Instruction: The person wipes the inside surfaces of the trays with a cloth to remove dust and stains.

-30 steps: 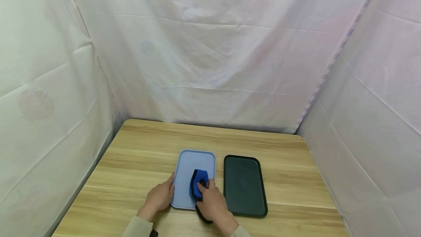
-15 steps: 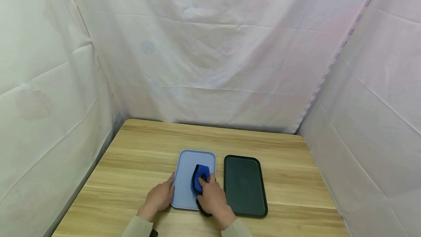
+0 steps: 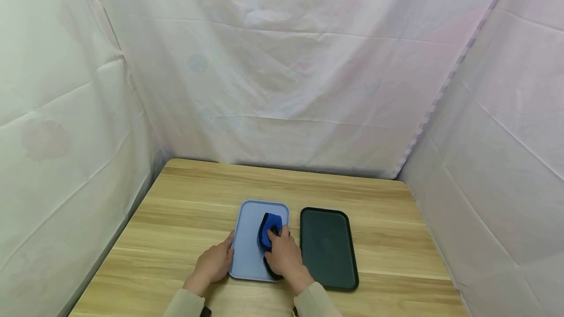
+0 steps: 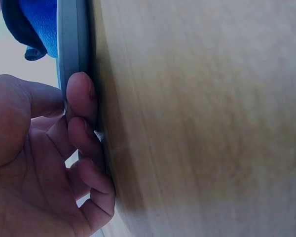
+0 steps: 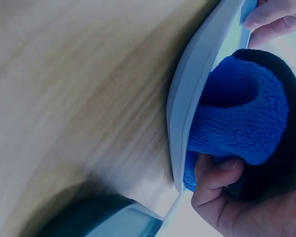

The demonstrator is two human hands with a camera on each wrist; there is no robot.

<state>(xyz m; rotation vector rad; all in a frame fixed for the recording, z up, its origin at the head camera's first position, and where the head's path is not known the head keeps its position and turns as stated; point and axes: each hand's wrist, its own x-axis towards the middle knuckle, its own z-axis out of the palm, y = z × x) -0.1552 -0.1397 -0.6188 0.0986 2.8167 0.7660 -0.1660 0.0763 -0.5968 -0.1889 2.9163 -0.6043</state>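
A light blue tray (image 3: 246, 253) lies on the wooden table. My left hand (image 3: 212, 262) holds its left edge; in the left wrist view the thumb lies at the rim (image 4: 73, 44) and the other fingers curl against the tray's side. On the tray's right half, my right hand (image 3: 285, 258) grips a bunched blue fleecy cloth with black edging (image 3: 274, 221). Seen from the right wrist, the folded cloth (image 5: 237, 118) rests against the tray, with curled fingers (image 5: 214, 182) at its lower part. A black end of it trails beneath the palm. The cloth's underside is hidden.
Right of the light blue tray, a dark green tray (image 3: 328, 248) lies flat, close to my right wrist. Wood-grain table (image 3: 185, 199) surrounds both trays. White fabric walls (image 3: 282, 87) stand behind and on both sides.
My right hand has slid the blue cloth forward along the light blue tray, away from my body. The left hand and both trays have stayed in place.
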